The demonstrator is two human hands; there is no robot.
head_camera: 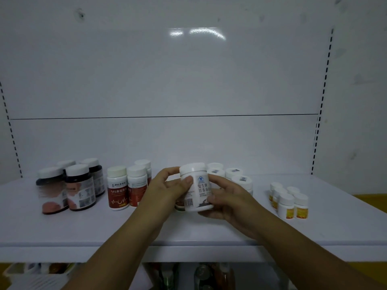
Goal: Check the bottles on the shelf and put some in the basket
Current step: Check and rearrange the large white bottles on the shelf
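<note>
A white bottle (196,185) with a white cap, a barcode and dark print is held upright just above the white shelf (62,227), at its middle. My left hand (165,189) grips its left side with the thumb across the label. My right hand (226,199) cups its right side and base. Behind it stand more white bottles (236,174) of the same kind. A white basket (37,271) shows at the lower left, below the shelf, partly cut off.
Dark bottles (77,187) with white caps stand at the left, red-labelled bottles (118,189) beside them, small yellow-labelled bottles (291,204) at the right. Cans and bottles (201,275) sit on the level below. The shelf's back panel rises behind.
</note>
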